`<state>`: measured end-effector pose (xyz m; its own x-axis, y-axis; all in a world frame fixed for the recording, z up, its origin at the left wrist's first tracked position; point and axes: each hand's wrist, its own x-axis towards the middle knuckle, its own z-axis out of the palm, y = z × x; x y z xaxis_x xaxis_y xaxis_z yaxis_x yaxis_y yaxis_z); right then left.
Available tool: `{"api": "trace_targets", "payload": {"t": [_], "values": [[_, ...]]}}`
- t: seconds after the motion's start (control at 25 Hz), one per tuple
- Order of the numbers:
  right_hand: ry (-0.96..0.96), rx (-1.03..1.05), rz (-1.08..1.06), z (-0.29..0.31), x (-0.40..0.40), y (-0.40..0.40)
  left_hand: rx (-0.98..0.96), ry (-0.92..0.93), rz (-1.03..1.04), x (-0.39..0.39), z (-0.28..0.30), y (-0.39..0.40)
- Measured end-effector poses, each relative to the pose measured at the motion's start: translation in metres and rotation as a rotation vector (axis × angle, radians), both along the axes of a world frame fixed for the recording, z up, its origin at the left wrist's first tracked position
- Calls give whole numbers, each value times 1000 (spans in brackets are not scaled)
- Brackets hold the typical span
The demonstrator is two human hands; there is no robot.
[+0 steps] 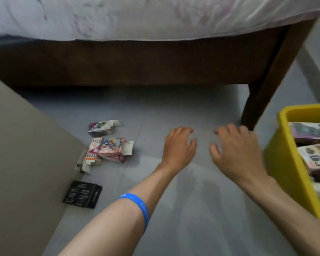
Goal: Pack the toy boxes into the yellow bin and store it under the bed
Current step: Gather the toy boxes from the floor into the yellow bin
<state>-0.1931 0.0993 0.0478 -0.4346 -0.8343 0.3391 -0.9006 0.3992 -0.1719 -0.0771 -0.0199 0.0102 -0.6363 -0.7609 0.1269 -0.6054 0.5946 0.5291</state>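
Observation:
The yellow bin (286, 163) stands on the grey floor at the right edge, with several toy boxes (314, 154) inside it. More toy boxes lie on the floor at the left: a purple-and-white one (102, 127), a colourful pile (109, 150) and a flat black box (82, 194). My left hand (179, 145) and my right hand (235, 152) hover over bare floor in the middle, palms down, fingers spread, holding nothing. A blue wristband sits on my left forearm. The right hand is close to the bin's left wall, apart from it.
A wooden bed frame (137, 63) with a white sheet (155, 17) spans the top; its leg (257, 108) stands just beyond my right hand. A dark gap opens under the bed. A beige panel (22, 154) rises at the left beside the loose boxes.

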Motion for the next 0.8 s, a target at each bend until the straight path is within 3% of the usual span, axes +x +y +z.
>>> {"api": "trace_targets", "payload": {"t": [0.12, 0.24, 0.4, 0.56, 0.68, 0.8], "values": [[-158, 326, 235, -44, 78, -63, 45, -131, 331, 108, -19, -73], [-188, 457, 407, -78, 130, -111, 152, -340, 566, 216, -42, -130], [-209, 445, 538, -92, 179, -183, 158, -421, 522, 293, -70, -189], [-173, 544, 532, -105, 224, -273, 301, -332, 432, 289, -94, -216], [-137, 642, 487, -125, 237, -297, 175, -398, 437, 286, -106, -213], [-169, 564, 467, -134, 238, -296, 169, -278, 509, 290, -107, -212]]}}
